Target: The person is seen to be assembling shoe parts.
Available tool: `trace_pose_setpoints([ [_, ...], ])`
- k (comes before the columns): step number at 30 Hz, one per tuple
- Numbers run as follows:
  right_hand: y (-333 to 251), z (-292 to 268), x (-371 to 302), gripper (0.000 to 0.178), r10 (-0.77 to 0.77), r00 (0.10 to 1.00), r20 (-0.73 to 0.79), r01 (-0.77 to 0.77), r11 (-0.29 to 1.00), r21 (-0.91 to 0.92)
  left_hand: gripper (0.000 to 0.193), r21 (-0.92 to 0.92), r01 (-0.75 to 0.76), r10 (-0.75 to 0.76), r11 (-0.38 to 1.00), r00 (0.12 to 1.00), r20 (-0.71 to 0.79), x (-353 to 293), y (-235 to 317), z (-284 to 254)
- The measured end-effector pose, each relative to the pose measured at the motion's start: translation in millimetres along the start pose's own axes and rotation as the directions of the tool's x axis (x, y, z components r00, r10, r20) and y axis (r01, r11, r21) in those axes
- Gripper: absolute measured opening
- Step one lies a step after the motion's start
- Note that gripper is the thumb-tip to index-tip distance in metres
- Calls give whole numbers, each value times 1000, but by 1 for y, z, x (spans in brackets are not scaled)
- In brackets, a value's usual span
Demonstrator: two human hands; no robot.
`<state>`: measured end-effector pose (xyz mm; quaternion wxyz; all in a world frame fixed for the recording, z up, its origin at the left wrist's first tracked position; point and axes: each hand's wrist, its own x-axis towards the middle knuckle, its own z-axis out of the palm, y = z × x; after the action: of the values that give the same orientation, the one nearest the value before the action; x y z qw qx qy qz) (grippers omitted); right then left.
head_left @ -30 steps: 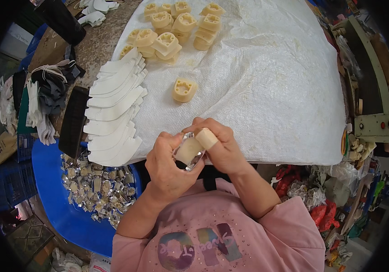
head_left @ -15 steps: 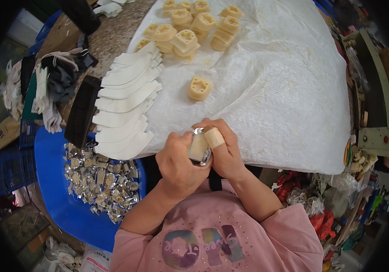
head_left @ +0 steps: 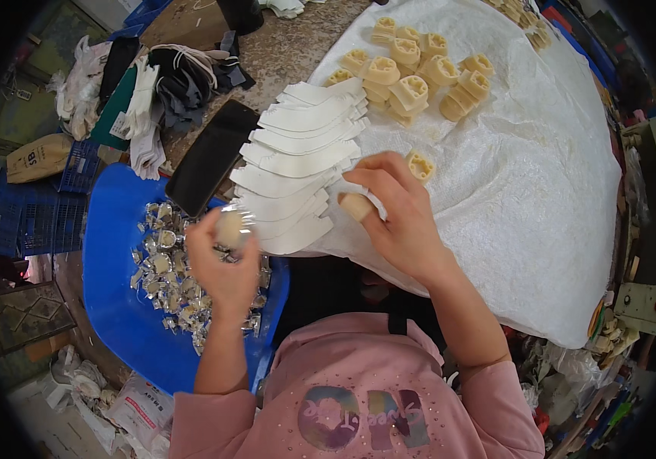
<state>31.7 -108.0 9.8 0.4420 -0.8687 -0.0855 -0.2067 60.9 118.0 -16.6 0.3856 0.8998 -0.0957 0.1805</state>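
My left hand (head_left: 225, 271) is over the blue tub (head_left: 106, 283), its thumb and fingers closed on a small silver-edged cream piece (head_left: 230, 228), somewhat blurred by motion. Many similar silver-and-cream pieces (head_left: 167, 264) lie in the tub. To the right, my right hand (head_left: 404, 218) hovers by the right edge of a fan of overlapping white curved strips (head_left: 290, 161). Its fingers are apart with nothing between them, and beige tape (head_left: 356, 206) wraps the thumb. A single cream moulded block (head_left: 420, 165) stands just beyond this hand, partly covered by it.
Several cream moulded blocks (head_left: 408, 93) stand in stacks at the far side of the white-sheeted table (head_left: 527, 206). A black oblong box (head_left: 212, 157) lies between tub and strips. Dark and white cloth pieces (head_left: 183, 80) hang at left; a green metal machine (head_left: 644, 306) stands at right.
My hands have parted. The left has carried the silver-edged piece left over the tub; the right has let go of it and moved toward the white strips. The view has shifted left.
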Motion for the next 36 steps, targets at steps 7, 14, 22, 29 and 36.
trace_pose_setpoints([
  [7,2,23,29,27,-71,988,137,104,964,-246,46,522,220,-89,824,961,-263,-10,-108,-78],
  [14,15,37,42,24,-127,977,174,192,877,-440,32,111,-28,44,993,989,-143,24,-27,-34],
  [22,17,41,46,23,-35,996,76,60,934,-352,23,-187,-373,399,909,909,125,47,27,21],
  [29,14,26,52,19,115,981,158,-118,993,9,26,68,-475,446,877,859,251,46,33,29],
  [36,-10,2,41,14,110,993,-39,-96,957,274,19,109,-497,473,861,860,191,42,37,22],
])
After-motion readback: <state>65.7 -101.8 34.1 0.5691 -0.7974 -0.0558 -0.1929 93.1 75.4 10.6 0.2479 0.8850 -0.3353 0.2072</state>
